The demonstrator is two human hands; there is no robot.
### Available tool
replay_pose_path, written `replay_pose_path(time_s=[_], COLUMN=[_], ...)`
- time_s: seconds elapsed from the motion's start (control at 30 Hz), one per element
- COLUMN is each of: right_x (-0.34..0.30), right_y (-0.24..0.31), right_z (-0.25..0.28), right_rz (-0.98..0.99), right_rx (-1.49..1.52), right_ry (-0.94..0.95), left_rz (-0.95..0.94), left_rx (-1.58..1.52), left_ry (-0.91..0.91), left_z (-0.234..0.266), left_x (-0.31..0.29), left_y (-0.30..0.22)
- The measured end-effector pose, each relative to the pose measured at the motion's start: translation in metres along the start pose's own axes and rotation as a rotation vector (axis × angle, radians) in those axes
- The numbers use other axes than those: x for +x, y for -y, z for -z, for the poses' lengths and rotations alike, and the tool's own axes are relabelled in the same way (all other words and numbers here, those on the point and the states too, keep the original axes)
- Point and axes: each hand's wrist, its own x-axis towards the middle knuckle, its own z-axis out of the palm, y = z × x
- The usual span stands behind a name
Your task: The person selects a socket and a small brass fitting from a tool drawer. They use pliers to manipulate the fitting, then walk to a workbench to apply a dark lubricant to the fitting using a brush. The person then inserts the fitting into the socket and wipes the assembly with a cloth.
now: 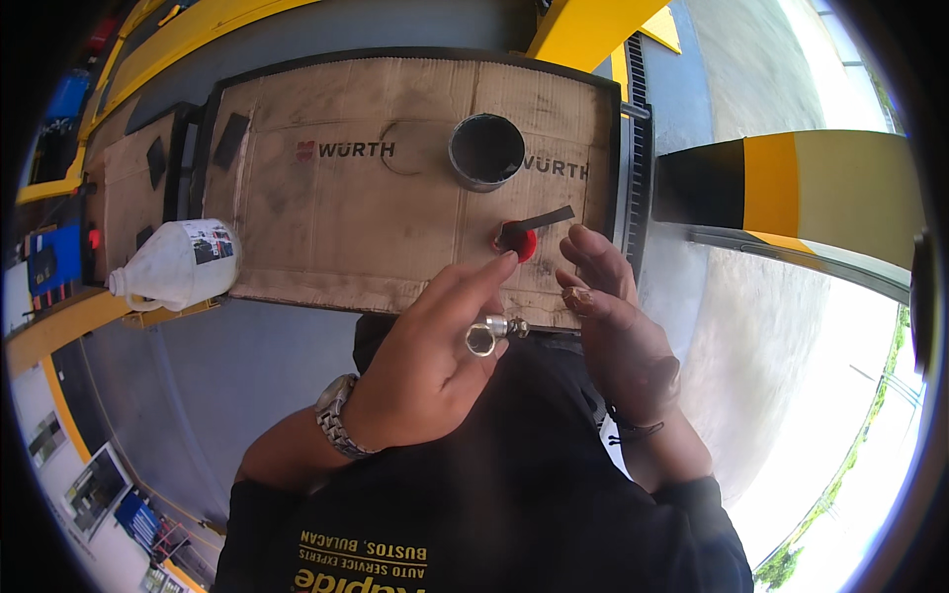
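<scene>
My left hand, with a metal watch on its wrist, is closed around a shiny metal piece with a round open end and a narrower, knobbed part beside it. Its exact kind is hard to make out. To the right, my right hand is raised with fingers bent and apart. A brownish, glossy patch shows at its thumb; whether that is grease or a small part, I cannot tell. Just beyond my fingertips a small red round object stands on the cardboard, a flat dark strip lying across it.
Cardboard covers the dark-rimmed bench. A dark round can stands towards its far right. A white jug lies on its side at the left edge. Yellow posts rise behind, and a black-and-yellow beam extends on the right.
</scene>
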Motion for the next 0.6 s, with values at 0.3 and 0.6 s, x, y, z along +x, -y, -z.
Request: replay_pose_path(time_s=[0.3, 0.6], right_x=[0.012, 0.011], right_y=[0.023, 0.019], right_z=[-0.034, -0.033], right_rz=[-0.028, 0.024], right_rx=[0.283, 0.07], right_ry=[0.183, 0.227], left_rz=[-0.068, -0.087], left_rx=[0.007, 0.051], left_ry=[0.017, 0.008], left_z=[-0.009, -0.01], left_x=[0.008, 0.007], left_y=[-0.01, -0.012])
